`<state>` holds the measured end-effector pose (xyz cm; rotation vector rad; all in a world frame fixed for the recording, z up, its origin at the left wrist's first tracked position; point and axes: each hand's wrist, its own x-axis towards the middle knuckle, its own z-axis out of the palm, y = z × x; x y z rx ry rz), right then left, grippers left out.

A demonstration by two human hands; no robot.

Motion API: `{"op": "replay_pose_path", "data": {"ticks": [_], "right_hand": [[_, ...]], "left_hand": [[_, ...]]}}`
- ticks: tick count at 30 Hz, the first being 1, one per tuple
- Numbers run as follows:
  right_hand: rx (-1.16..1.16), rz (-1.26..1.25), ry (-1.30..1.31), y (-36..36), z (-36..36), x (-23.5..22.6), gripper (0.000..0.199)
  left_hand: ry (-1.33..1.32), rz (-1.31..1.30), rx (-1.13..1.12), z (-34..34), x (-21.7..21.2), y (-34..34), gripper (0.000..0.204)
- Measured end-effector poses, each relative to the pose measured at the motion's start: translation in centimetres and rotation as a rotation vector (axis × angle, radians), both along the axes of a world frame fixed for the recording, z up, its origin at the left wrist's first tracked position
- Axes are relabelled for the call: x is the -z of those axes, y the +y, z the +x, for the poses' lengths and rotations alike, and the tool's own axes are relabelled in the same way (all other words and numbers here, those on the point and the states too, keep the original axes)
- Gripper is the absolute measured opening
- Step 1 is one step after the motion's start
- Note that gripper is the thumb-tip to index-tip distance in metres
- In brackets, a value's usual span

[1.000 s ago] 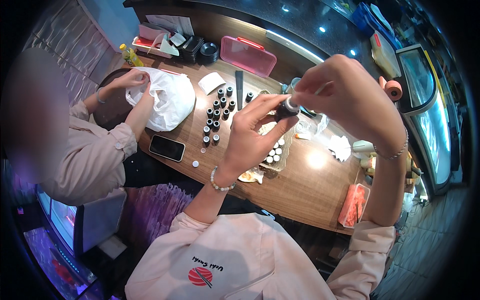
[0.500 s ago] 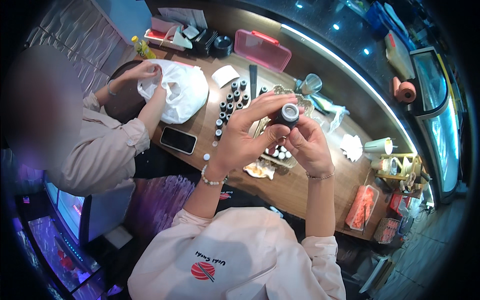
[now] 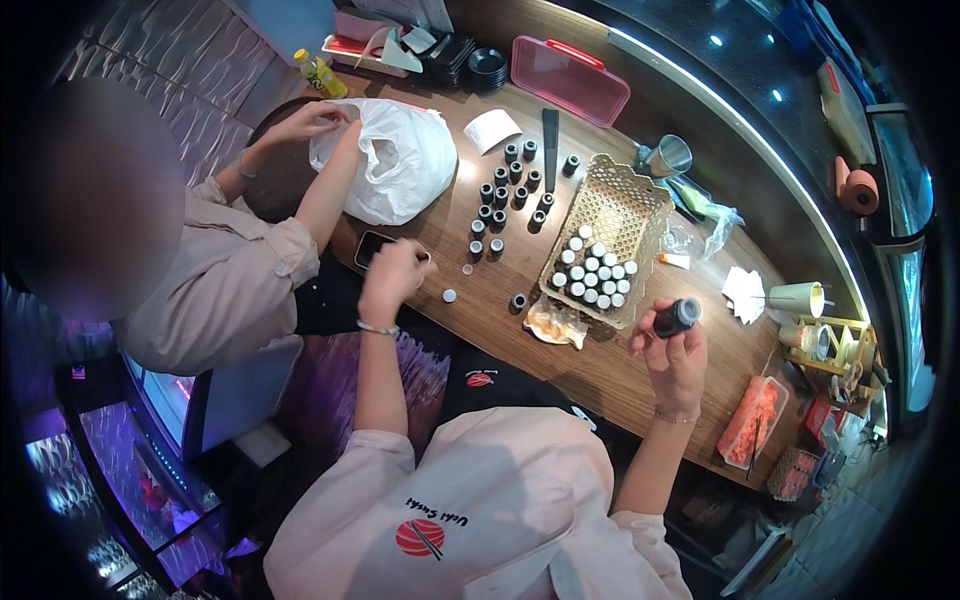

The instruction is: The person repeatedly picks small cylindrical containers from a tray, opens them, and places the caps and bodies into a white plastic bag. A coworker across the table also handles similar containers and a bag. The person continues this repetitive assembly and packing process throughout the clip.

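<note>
My right hand (image 3: pixel 676 350) grips a small dark bottle (image 3: pixel 678 317), tilted, its pale round top facing up. My left hand (image 3: pixel 393 275) is above the table's front edge, partly over a phone (image 3: pixel 376 250). Its fingers are curled together; whatever they hold is too small to make out. Close to it lie a white cap (image 3: pixel 449 295) and a small clear ring-like piece (image 3: pixel 467 269). Several dark bottles (image 3: pixel 500 178) stand in loose rows mid-table, and one more bottle (image 3: pixel 518 300) stands apart. Between my hands and farther back, a gold openwork basket (image 3: pixel 607 190) holds several white-capped bottles (image 3: pixel 594 270).
At left a person (image 3: pixel 240 260) reaches into a white plastic bag (image 3: pixel 400 165). A crumpled wrapper (image 3: pixel 556 324) lies before the basket. A pink-lidded box (image 3: pixel 570 80) stands behind; a tray of orange food (image 3: pixel 752 420) is at right, near a metal cup (image 3: pixel 668 157).
My hands have parted from around the bottle. The right carried it rightward and down; the left moved left toward the phone. The view has shifted, uncovering the basket.
</note>
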<state>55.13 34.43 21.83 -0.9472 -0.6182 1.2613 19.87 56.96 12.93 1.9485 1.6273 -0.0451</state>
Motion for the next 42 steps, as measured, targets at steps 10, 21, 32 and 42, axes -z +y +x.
{"op": "replay_pose_path", "data": {"ticks": [10,21,32,42], "right_hand": [[0.036,-0.070,0.053,-2.1,-0.9,1.5,0.058],[-0.112,-0.069,-0.043,2.0,-3.7,-0.1,0.038],[-0.131,-0.126,-0.152,4.3,-6.3,-2.3,0.040],[0.050,0.082,-0.872,4.8,-5.8,-3.8,0.046]], "left_hand": [[-0.192,0.232,0.042,1.0,13.3,-9.2,0.034],[-1.697,-0.669,-0.144,4.4,0.3,-6.3,0.040],[-1.091,0.029,0.399,9.8,-12.9,-5.7,0.035],[-0.822,0.266,0.600,10.3,-16.6,-4.4,0.032]]}}
